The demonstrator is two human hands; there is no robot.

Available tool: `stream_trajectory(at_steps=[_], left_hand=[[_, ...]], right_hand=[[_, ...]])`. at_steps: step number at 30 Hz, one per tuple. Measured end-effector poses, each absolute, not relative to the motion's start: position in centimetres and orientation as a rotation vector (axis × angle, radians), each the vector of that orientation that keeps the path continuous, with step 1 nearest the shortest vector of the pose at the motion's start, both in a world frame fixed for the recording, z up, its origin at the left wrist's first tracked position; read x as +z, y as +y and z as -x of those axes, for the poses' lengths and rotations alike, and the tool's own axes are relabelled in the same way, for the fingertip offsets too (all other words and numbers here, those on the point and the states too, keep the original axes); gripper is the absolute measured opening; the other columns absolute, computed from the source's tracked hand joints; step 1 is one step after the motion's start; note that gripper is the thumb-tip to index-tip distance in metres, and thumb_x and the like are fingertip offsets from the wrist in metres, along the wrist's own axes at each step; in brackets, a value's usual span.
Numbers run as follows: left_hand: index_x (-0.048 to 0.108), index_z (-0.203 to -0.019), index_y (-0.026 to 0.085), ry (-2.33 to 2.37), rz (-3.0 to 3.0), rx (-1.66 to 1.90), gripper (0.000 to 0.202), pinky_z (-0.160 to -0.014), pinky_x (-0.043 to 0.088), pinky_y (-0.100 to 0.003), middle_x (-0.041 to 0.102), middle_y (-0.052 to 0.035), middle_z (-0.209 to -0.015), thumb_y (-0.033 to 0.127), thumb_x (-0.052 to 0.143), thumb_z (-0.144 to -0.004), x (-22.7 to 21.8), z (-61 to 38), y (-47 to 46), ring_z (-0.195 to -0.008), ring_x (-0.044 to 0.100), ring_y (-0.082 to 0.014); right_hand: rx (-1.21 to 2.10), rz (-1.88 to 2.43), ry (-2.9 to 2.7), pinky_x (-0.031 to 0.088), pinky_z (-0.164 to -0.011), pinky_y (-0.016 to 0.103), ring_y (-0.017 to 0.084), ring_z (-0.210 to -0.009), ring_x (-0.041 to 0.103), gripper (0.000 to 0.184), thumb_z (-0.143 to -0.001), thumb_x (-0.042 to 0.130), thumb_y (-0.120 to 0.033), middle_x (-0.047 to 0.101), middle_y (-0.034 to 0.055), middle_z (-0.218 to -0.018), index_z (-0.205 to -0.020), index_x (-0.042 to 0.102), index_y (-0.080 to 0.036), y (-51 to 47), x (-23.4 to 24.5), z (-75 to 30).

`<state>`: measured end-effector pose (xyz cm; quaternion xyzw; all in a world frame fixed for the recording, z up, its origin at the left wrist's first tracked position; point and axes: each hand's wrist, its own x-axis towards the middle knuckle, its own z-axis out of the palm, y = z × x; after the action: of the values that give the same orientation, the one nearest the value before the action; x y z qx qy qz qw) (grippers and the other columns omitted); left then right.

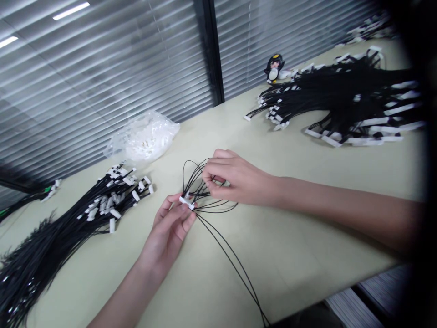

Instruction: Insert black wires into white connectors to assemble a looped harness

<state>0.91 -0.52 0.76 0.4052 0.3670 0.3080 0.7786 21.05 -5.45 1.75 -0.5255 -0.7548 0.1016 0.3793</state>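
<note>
Between the thumb and fingers of my left hand [170,223] is a small white connector [186,202]. Thin black wires [218,210] fan out from it; some loop back towards my right hand, and a couple trail down past the table's front edge. My right hand [227,177] is just right of and above the connector, its fingers pinched together at the looped wires. The fingertips hide exactly how many wires they grip.
Left lies a thick bundle of black wires [64,246] with white connectors. Behind it rests a clear plastic bag [143,139] of small white pieces. At the back right are more wire harnesses [327,95] and a penguin figurine [274,68]. Blinds [102,68] line the table's [290,255] far edge.
</note>
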Motion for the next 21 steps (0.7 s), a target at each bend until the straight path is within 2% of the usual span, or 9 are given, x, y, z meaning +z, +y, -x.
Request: stream_trajectory(at_steps=[13, 21], left_hand=[[0.058, -0.092, 0.016, 0.793, -0.886, 0.665, 0.021, -0.071, 0.053, -0.019, 0.060, -0.0031, -0.093, 0.006, 0.063, -0.074, 0.70, -0.83, -0.46, -0.076, 0.059, -0.0078], [0.060, -0.092, 0.018, 0.818, -0.920, 0.658, 0.021, -0.075, 0.055, -0.024, 0.060, -0.0023, -0.095, 0.008, 0.065, -0.074, 0.85, -0.88, -0.52, -0.082, 0.060, -0.0096]], right_hand=[[0.272, 1.353, -1.934, 0.019, -0.076, 0.017, 0.003, -0.078, 0.031, 0.011, -0.077, 0.046, -0.020, 0.049, -0.0011, -0.072, -0.074, 0.052, -0.011, -5.46, 1.79, -20.93], [0.148, 1.244, -2.005, 0.019, -0.088, 0.020, 0.005, -0.093, 0.033, 0.021, -0.086, 0.044, -0.033, 0.054, -0.0018, -0.085, -0.085, 0.059, -0.018, -5.65, 0.89, -20.48]])
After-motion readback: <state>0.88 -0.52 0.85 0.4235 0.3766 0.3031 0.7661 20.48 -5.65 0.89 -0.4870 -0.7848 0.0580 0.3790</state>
